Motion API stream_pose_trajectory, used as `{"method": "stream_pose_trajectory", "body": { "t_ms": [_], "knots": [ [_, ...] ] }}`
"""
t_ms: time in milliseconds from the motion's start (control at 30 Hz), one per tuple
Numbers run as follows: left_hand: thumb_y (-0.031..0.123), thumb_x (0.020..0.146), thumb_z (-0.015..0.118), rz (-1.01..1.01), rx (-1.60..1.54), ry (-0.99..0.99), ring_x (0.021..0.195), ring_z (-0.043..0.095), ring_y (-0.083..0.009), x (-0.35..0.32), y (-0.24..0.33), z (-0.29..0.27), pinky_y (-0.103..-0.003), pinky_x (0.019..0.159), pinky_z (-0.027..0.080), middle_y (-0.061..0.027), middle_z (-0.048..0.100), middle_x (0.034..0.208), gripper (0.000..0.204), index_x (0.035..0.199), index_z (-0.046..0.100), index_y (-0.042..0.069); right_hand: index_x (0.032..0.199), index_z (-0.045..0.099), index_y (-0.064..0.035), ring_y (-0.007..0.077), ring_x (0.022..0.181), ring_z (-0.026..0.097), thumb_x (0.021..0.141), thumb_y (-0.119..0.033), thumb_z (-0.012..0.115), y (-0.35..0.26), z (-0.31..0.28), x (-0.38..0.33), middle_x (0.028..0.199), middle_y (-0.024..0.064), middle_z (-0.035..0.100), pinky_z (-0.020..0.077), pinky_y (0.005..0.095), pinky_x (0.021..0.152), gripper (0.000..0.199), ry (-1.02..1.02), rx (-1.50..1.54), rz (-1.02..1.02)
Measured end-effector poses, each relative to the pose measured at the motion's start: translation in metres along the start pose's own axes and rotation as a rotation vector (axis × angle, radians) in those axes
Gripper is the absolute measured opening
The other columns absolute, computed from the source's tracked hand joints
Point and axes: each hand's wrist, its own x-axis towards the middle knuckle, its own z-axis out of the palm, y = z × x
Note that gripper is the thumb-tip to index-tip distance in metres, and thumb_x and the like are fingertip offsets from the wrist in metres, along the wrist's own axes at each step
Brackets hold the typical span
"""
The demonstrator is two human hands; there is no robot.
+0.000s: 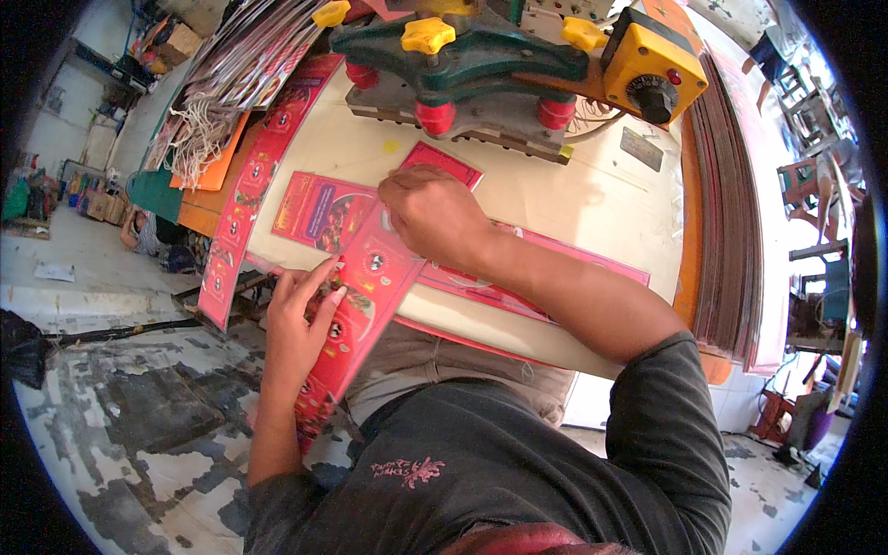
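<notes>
Grip of the right hand (435,208) is curled tight over the upper end of a long pink printed strip (379,268); whether anything is pinched in it cannot be told, since the back of the hand hides the fingertips. The left hand (298,310) has its fingers loosely spread, thumb apart from the forefinger, at the strip's left edge. That strip slants from beneath the right hand across the near edge of the worktop (629,208) and hangs down beside the left forearm.

Just left of the right hand lies a small pink card (319,211) with a purple panel; a red card (460,168) lies just beyond the knuckles. A second strip (592,264) runs under the right forearm, and a third (250,190) lies along the left side, its lower end past the edge.

Farther out, a dark green press (462,69) with yellow knobs stands at the back, beside a yellow control box (652,69) with a black dial. Stacked sheets (735,213) rise along the right; printed sheets (245,60) are heaped at the upper left, near white strings (196,143).
</notes>
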Motion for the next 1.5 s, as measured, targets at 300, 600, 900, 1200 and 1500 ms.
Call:
{"method": "stream_pose_trajectory", "body": {
  "t_ms": [300,600,900,1200,1500],
  "knots": [
    [0.011,0.098,0.069,0.039,-0.161,-0.120,0.078,0.061,-0.0232,0.006,0.005,0.017,-0.036,0.072,0.050,-0.0127,0.064,0.089,0.041,0.139,0.066,0.009,0.101,0.067,0.0068,0.0381,0.098,0.072,0.081,-0.007,0.065,-0.008,0.004,-0.005,0.101,0.0235,0.071,0.0602,0.0442,0.085,0.024,0.014,-0.189,-0.032],
    [0.012,0.098,0.066,0.166,-0.088,-0.060,0.080,0.062,-0.0378,0.013,0.006,0.035,-0.047,0.074,0.050,-0.0187,0.060,0.088,0.040,0.138,0.065,0.008,0.097,0.071,0.0079,0.0365,0.105,0.072,0.079,-0.010,0.067,-0.017,0.007,-0.009,0.102,0.0244,0.072,0.0616,0.0419,0.087,0.026,0.005,-0.514,-0.018],
    [0.014,0.098,0.066,0.178,-0.039,-0.045,0.080,0.063,-0.0383,0.017,0.006,0.042,-0.049,0.073,0.051,-0.0180,0.059,0.087,0.042,0.139,0.064,0.009,0.100,0.069,0.0096,0.0352,0.107,0.071,0.077,-0.006,0.067,-0.015,0.006,-0.009,0.108,0.0259,0.070,0.0619,0.0390,0.086,0.028,-0.028,-0.511,-0.012],
    [0.019,0.099,0.068,0.209,-0.029,-0.010,0.075,0.059,-0.0346,0.022,0.002,0.049,-0.045,0.071,0.050,-0.0172,0.055,0.084,0.046,0.144,0.063,0.015,0.100,0.067,0.0092,0.0347,0.108,0.070,0.078,-0.007,0.067,-0.010,0.003,-0.008,0.109,0.0251,0.070,0.0608,0.0377,0.087,0.028,-0.022,-0.508,-0.023],
    [0.021,0.100,0.067,0.203,0.016,-0.037,0.080,0.064,-0.0362,0.024,0.004,0.050,-0.047,0.072,0.052,-0.0167,0.059,0.089,0.043,0.143,0.064,0.015,0.100,0.069,0.0072,0.0337,0.108,0.070,0.080,-0.007,0.066,-0.008,0.005,-0.009,0.110,0.0239,0.071,0.0608,0.0379,0.088,0.025,-0.009,-0.552,-0.027]
  ]
}}
